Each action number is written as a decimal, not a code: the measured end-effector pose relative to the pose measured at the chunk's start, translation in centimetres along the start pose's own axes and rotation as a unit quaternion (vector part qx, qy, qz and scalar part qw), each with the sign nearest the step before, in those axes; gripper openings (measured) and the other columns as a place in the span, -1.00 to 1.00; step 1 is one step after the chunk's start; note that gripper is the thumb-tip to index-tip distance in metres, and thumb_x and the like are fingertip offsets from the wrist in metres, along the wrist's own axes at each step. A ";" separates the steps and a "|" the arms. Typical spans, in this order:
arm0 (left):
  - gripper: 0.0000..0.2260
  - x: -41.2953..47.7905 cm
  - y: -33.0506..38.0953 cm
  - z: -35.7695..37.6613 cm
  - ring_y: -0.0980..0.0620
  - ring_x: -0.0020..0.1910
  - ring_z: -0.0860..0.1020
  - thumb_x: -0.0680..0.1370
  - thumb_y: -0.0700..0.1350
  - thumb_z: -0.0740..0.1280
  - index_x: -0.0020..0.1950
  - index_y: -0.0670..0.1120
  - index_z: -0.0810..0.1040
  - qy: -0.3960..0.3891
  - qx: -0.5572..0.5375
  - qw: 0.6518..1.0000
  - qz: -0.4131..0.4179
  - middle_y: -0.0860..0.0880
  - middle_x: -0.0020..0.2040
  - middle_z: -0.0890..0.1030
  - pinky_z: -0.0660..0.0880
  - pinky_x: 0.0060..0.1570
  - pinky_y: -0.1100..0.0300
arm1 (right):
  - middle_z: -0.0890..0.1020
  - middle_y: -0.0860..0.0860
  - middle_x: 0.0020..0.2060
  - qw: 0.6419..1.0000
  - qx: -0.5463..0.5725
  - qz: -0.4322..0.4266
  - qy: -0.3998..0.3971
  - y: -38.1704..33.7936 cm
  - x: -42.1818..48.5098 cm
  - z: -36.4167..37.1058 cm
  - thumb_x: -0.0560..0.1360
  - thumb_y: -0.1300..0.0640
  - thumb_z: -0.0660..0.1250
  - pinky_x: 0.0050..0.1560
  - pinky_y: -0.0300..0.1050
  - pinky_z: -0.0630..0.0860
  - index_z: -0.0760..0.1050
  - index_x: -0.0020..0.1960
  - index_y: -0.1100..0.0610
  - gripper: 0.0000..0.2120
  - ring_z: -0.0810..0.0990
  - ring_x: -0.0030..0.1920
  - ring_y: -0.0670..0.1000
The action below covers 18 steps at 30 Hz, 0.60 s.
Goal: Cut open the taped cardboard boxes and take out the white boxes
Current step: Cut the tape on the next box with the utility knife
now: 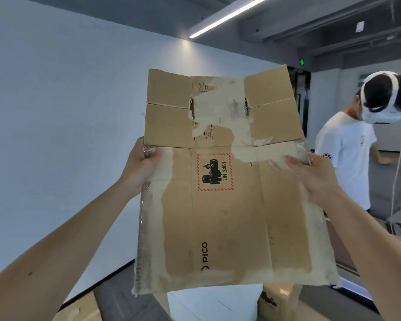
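- Flattened cardboard box [229, 181] is held up in the air, long axis upright, flaps at top.
- Left hand [140, 167] grips its left edge; right hand [315, 179] grips its right edge.
- White box [213, 302] sits below it.

The flattened cardboard box [227, 188] I hold up blocks the whole middle ahead. Left of it I have open air to the wall [67, 112]. On the right a person [347, 154] stands near, crowding that side.
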State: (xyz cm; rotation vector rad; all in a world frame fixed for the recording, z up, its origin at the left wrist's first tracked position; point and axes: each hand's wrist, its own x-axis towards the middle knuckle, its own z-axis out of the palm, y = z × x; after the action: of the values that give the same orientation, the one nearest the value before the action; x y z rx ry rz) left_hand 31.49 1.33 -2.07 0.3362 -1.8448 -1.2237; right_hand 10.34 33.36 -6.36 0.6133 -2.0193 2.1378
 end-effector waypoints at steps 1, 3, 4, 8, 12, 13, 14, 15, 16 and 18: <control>-0.77 -0.2 -0.4 0.6 0.06 0.01 0.55 0.62 -0.16 0.30 0.27 0.00 0.46 -0.005 0.010 1.000 0.008 0.04 0.08 0.57 0.52 0.03 0.17 | 0.56 -0.07 -0.40 1.000 -0.011 -0.002 0.016 0.3 -0.8 -0.3 0.50 0.12 0.45 -0.41 -0.32 0.44 0.51 -0.29 0.11 -0.77 0.54 -0.43 -0.18; -0.76 -0.7 -1.3 2.8 0.11 -0.02 0.54 0.61 -0.18 0.30 0.27 -0.02 0.46 -0.024 0.028 0.999 0.017 0.06 0.07 0.57 0.48 -0.05 0.27 | 0.59 -0.06 -0.37 0.997 -0.054 0.001 0.049 1.3 -2.4 -1.8 0.47 0.05 0.47 -0.27 -0.20 0.46 0.53 -0.29 0.05 -0.79 0.57 -0.32 -0.06; -0.76 -1.0 -1.8 4.1 0.12 -0.04 0.55 0.60 -0.18 0.30 0.26 -0.02 0.46 -0.035 0.037 0.998 0.020 0.07 0.05 0.57 0.48 -0.08 0.28 | 0.61 -0.03 -0.34 0.995 -0.073 0.006 0.065 2.1 -3.1 -2.9 0.46 0.03 0.48 -0.22 -0.15 0.47 0.56 -0.26 0.09 -0.80 0.57 -0.28 -0.02; -0.81 -2.8 -3.6 11.1 0.01 -0.02 0.59 0.58 -0.14 0.32 0.18 0.01 0.48 -0.110 0.065 0.991 0.030 0.07 0.02 0.59 0.54 -0.04 0.07 | 0.60 0.09 -0.31 0.976 -0.146 0.054 0.154 4.6 -7.4 -8.9 0.45 -0.03 0.44 -0.26 -0.11 0.43 0.57 -0.19 0.22 -0.71 0.53 -0.29 0.04; -0.82 -6.5 -4.8 19.1 -0.02 -0.11 0.56 0.57 -0.11 0.29 0.17 0.00 0.48 -0.204 0.069 0.976 0.028 0.02 -0.02 0.60 0.48 -0.16 0.10 | 0.57 -0.05 -0.34 0.945 -0.206 0.092 0.235 7.4 -13.0 -15.8 0.47 -0.02 0.44 -0.36 -0.16 0.38 0.57 -0.21 0.11 -0.78 0.50 -0.31 -0.04; -0.81 -7.7 -5.1 21.1 -0.03 -0.12 0.56 0.56 -0.11 0.29 0.17 0.00 0.48 -0.224 0.069 0.972 0.028 0.01 -0.02 0.60 0.46 -0.20 0.13 | 0.59 -0.06 -0.31 0.936 -0.226 0.105 0.249 7.9 -14.5 -17.3 0.47 -0.02 0.44 -0.34 -0.15 0.40 0.59 -0.17 0.12 -0.80 0.54 -0.28 -0.03; -0.82 -8.9 -5.5 23.0 -0.03 -0.13 0.55 0.56 -0.11 0.28 0.16 0.00 0.49 -0.242 0.070 0.967 0.028 0.01 -0.02 0.60 0.44 -0.23 0.15 | 0.61 -0.05 -0.30 0.926 -0.243 0.121 0.263 8.8 -15.8 -18.9 0.48 -0.02 0.44 -0.30 -0.14 0.43 0.60 -0.14 0.13 -0.79 0.57 -0.25 -0.01; -0.82 -10.2 -6.0 24.8 -0.02 -0.12 0.53 0.56 -0.11 0.28 0.16 0.01 0.49 -0.260 0.068 0.963 0.027 0.02 -0.02 0.59 0.42 -0.26 0.17 | 0.62 -0.05 -0.30 0.916 -0.255 0.137 0.276 9.5 -17.2 -20.4 0.48 -0.01 0.44 -0.25 -0.11 0.46 0.61 -0.13 0.14 -0.79 0.58 -0.23 0.01; -0.82 -11.5 -6.4 26.6 -0.03 -0.10 0.53 0.55 -0.11 0.28 0.16 0.03 0.48 -0.280 0.066 0.957 0.025 0.03 0.00 0.58 0.39 -0.28 0.17 | 0.62 -0.04 -0.30 0.909 -0.266 0.153 0.283 10.3 -18.4 -21.8 0.48 0.00 0.44 -0.21 -0.07 0.49 0.60 -0.12 0.14 -0.80 0.59 -0.23 0.02; -0.80 -14.2 -7.7 29.9 -0.06 0.00 0.53 0.56 -0.07 0.29 0.18 0.08 0.48 -0.317 0.079 0.945 0.017 0.03 0.05 0.55 0.39 -0.22 0.15 | 0.64 0.03 -0.25 0.891 -0.280 0.190 0.304 12.3 -20.6 -24.2 0.48 0.01 0.44 -0.14 -0.02 0.51 0.61 -0.09 0.16 -0.80 0.60 -0.17 0.06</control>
State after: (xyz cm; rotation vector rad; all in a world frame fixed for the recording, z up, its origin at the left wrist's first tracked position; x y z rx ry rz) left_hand 14.74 24.86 -19.95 -0.0168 -2.4934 -1.2522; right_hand 19.66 59.60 -26.01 -0.5091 -2.2907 1.4611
